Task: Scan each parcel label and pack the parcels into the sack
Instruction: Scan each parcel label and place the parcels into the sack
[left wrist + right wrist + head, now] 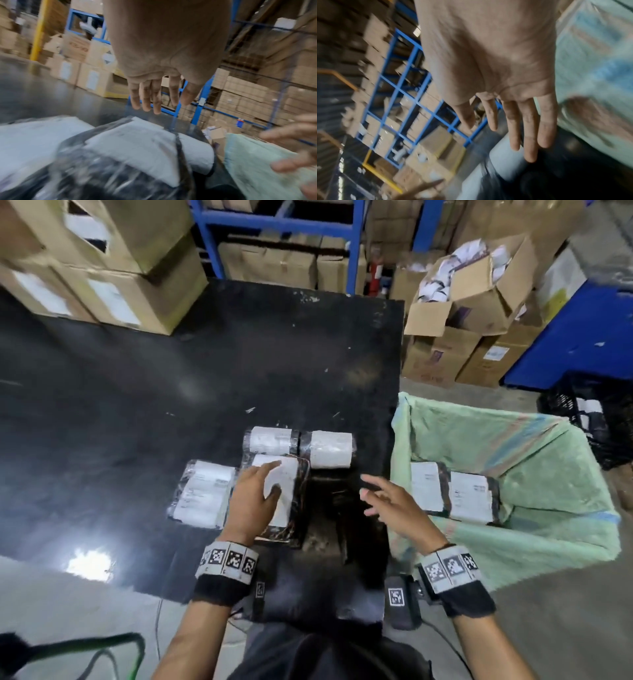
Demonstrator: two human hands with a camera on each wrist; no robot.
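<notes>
On the black table (205, 364) four wrapped parcels with white labels lie near the right edge. The middle parcel (281, 498) lies flat, and the left hand (251, 501) is over it with the fingers (145, 97) straight and a little spread. From the head view I cannot tell if the hand touches the label. Just left of it lies another flat parcel (203, 494). On the far side lie two rolled parcels (270, 440) (330, 448), side by side. The right hand (394, 505) is in the air between the parcels and the green sack (548, 467), its fingers (529, 128) stretched out and holding nothing. The sack stands open just right of the table. Two labelled parcels (426, 486) (472, 496) already lie inside it, next to each other.
</notes>
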